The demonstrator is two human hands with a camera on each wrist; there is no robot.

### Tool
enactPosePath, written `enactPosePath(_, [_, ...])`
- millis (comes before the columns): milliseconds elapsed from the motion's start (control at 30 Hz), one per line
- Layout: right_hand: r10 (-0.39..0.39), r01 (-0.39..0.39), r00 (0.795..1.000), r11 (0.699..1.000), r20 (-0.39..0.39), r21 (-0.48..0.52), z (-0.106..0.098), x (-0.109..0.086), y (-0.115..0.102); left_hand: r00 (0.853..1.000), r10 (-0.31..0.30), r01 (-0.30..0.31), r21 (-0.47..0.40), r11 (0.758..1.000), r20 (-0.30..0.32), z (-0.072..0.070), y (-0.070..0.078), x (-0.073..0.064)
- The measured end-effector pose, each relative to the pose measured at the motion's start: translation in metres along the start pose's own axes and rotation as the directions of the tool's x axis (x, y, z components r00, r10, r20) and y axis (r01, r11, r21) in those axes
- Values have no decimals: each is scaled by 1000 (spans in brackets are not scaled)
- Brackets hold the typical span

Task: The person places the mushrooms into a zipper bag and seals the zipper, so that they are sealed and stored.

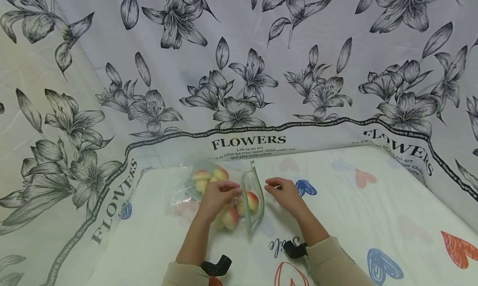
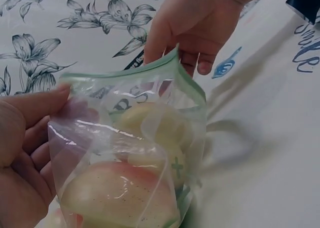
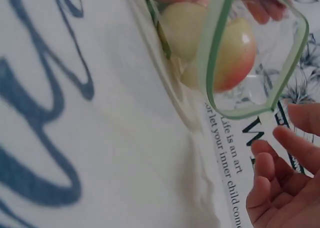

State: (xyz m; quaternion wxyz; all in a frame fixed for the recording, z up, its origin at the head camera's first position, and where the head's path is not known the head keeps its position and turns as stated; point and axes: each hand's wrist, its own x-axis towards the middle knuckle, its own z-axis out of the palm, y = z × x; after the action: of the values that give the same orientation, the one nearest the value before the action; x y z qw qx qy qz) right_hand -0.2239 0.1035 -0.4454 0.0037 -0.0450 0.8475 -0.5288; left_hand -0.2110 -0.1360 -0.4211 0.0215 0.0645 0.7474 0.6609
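My left hand [image 1: 218, 198] pinches the rim of a clear zip bag [image 2: 125, 72] with a green edge. The bag's mouth gapes toward the right. Inside lie yellow pieces with red-blushed tops, one of them a rounded piece [image 3: 234, 53] near the mouth; they look mushroom-shaped, but I cannot tell what they are made of. My right hand [image 1: 286, 196] is just right of the bag's mouth, apart from it in the head view. Its fingers [image 3: 270, 160] are loosely bent with nothing between them.
Beyond my left hand, another clear plastic bag [image 1: 181, 190] lies with similar mushroom-shaped pieces [image 1: 202, 177]. A white cloth with printed hearts [image 1: 365, 178] covers the table. Flower-printed curtain [image 1: 239, 91] hangs at the back and sides.
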Motion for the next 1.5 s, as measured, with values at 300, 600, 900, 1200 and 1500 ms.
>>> enactPosePath(300, [168,-195,980,912,105,360,-2,5,4,975,65,-120,253,960,215,16,6,-9])
enactPosePath(600, [175,-230,970,888,168,399,-1,4,4,938,83,-222,402,888,335,34,17,-18])
enactPosePath(900, [187,-202,979,906,76,371,-2,4,11,931,147,-312,517,797,335,48,15,-21])
enactPosePath(1200, [271,-188,956,860,-110,474,-13,8,18,887,336,-453,744,491,318,73,15,-29])
enactPosePath(1500, [273,-121,937,837,-216,534,-18,9,23,857,394,-439,872,217,333,93,1,-35])
